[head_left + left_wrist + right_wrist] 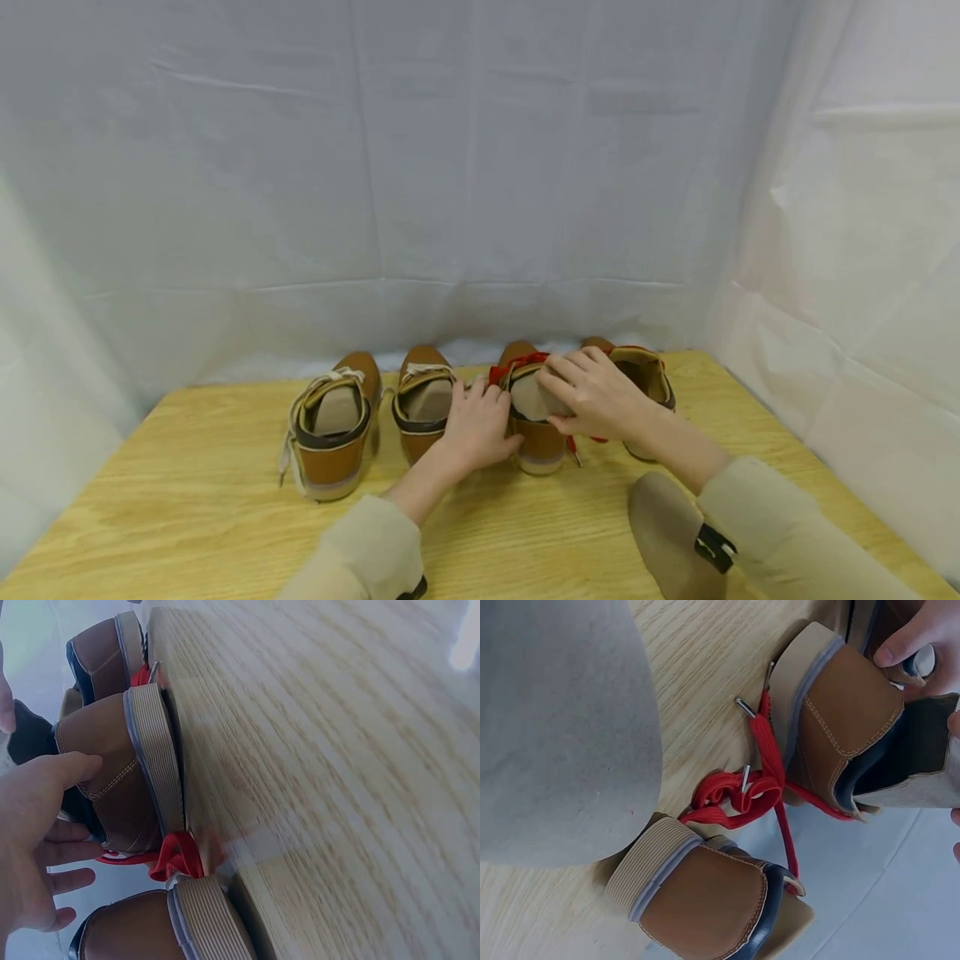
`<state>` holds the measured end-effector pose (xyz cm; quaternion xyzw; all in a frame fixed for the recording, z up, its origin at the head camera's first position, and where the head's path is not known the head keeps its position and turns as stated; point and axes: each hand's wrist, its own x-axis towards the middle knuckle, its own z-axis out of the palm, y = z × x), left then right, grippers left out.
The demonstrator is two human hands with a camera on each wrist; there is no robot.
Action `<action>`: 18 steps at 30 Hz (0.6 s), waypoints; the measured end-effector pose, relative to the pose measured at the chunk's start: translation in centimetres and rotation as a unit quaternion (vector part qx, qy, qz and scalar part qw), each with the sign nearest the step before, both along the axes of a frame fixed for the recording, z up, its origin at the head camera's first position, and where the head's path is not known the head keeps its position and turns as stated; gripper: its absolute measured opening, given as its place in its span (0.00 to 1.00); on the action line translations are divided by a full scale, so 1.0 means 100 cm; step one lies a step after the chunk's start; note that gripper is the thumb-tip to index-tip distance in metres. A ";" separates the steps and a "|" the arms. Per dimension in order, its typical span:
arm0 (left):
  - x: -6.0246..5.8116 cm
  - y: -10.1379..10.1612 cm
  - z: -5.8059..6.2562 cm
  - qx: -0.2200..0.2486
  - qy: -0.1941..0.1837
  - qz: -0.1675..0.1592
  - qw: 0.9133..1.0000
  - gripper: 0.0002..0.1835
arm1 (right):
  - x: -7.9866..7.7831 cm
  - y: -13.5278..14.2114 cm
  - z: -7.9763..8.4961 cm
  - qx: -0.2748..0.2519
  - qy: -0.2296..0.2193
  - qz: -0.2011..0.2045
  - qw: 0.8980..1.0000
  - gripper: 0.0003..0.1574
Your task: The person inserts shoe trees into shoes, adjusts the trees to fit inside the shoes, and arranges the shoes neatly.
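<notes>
A brown shoe with a red lace [540,442] stands with its heel toward me. My left hand [478,425] holds it from the left, thumb on the heel and fingers along the side, some of them spread free in the left wrist view. From the shoe's opening a grey-beige insole [922,791] slants up and out. My right hand [592,396] pinches its raised end; most of that hand is outside the right wrist view. Another red-laced shoe [705,900] sits to the right, partly behind my right hand in the head view. Loose red lace [765,750] lies between these two.
Two brown shoes with white laces, one at far left [330,458] and one beside my left hand [423,417], share the row. A loose insole [667,525] lies on the wooden table [187,500] near my right forearm. White sheeting [420,167] hangs behind and at the sides.
</notes>
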<state>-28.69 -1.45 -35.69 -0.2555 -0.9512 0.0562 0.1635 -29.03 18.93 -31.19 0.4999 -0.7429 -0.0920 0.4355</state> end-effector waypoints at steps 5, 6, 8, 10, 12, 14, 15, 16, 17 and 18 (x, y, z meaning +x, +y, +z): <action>0.000 0.000 0.000 -0.003 -0.003 -0.002 1.000 0.33 | -0.001 -0.001 -0.001 0.009 -0.001 -0.007 1.000 0.35; 0.000 0.000 0.000 -0.003 -0.005 -0.002 1.000 0.33 | -0.001 -0.001 -0.001 0.009 -0.003 -0.009 1.000 0.35; -0.001 0.000 0.000 -0.003 -0.007 -0.002 1.000 0.33 | -0.001 -0.001 -0.001 0.011 -0.008 -0.013 1.000 0.35; -0.001 0.000 0.001 -0.001 -0.011 -0.001 1.000 0.34 | -0.001 -0.001 -0.001 0.014 -0.013 -0.017 1.000 0.35; -0.001 -0.001 0.001 0.000 -0.014 0.001 1.000 0.34 | 0.000 -0.001 0.000 0.015 -0.018 -0.022 0.999 0.35; -0.001 -0.001 0.002 0.001 -0.015 0.002 1.000 0.34 | 0.000 -0.002 0.001 0.020 -0.022 -0.028 0.999 0.35; 0.000 -0.001 0.002 0.001 -0.015 0.002 1.000 0.34 | 0.000 -0.002 0.001 0.023 -0.023 -0.031 0.999 0.35; 0.000 -0.001 0.002 0.001 -0.015 0.003 1.000 0.34 | 0.000 -0.002 0.002 0.026 -0.024 -0.034 0.999 0.35; 0.000 -0.001 0.002 0.000 -0.015 0.003 1.000 0.34 | 0.000 -0.002 0.002 0.028 -0.025 -0.037 0.999 0.35; 0.000 -0.001 0.002 0.000 -0.016 0.004 1.000 0.34 | 0.000 -0.002 0.003 0.031 -0.026 -0.041 0.998 0.35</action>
